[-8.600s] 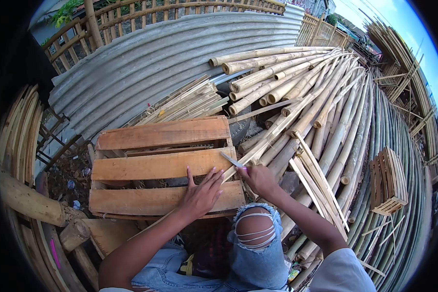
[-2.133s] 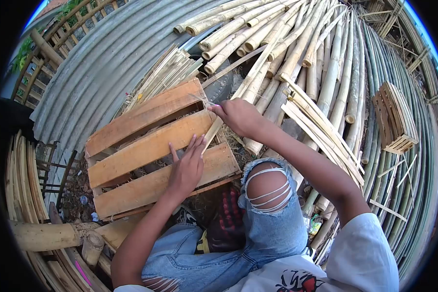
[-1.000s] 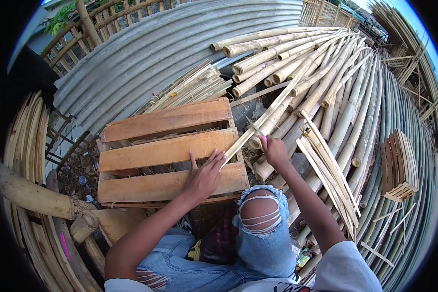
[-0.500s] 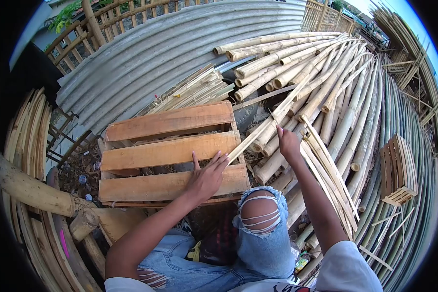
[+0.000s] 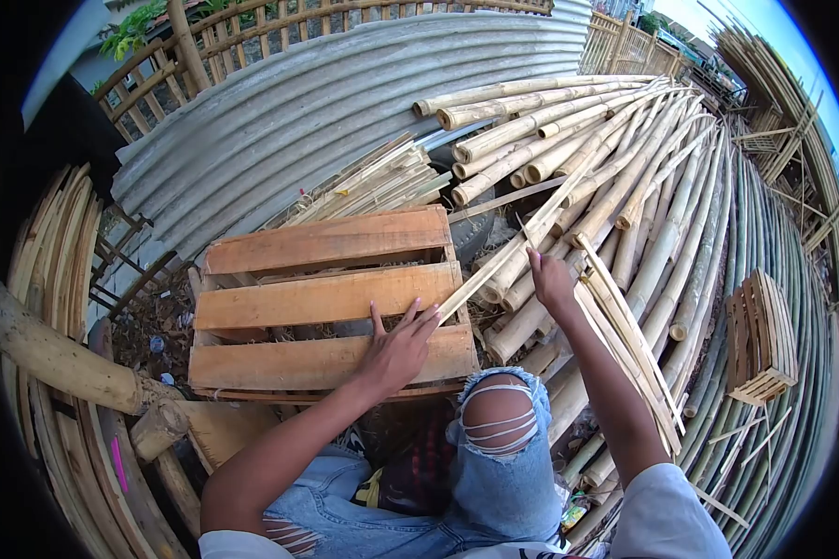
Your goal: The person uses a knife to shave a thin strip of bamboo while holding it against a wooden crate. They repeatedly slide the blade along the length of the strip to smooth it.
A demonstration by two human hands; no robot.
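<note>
My left hand (image 5: 396, 352) lies on the slats of a wooden crate (image 5: 326, 300), fingers stretched and thumb apart. Its fingertips touch the near end of a long, pale bamboo strip (image 5: 480, 276), which slants away over the crate's right edge toward the poles. Closed around the handle of what looks like a knife (image 5: 520, 224), my right hand (image 5: 554, 283) is just right of the strip. Only the thin blade shows, close against the strip; the handle is hidden in my fist. Below the crate is my raised knee in torn jeans (image 5: 503, 447).
Cut bamboo poles (image 5: 541, 121) fan out ahead and to the right. Split strips (image 5: 629, 345) lean beside my right forearm. A smaller crate (image 5: 761, 337) sits on green poles at right. Corrugated sheeting (image 5: 345, 102) stands behind; a thick bamboo pole (image 5: 65, 359) juts in at left.
The view has tilted slightly, so the scene sits a little lower. Both hands keep nearly the same places on the crate and beside the strip.
</note>
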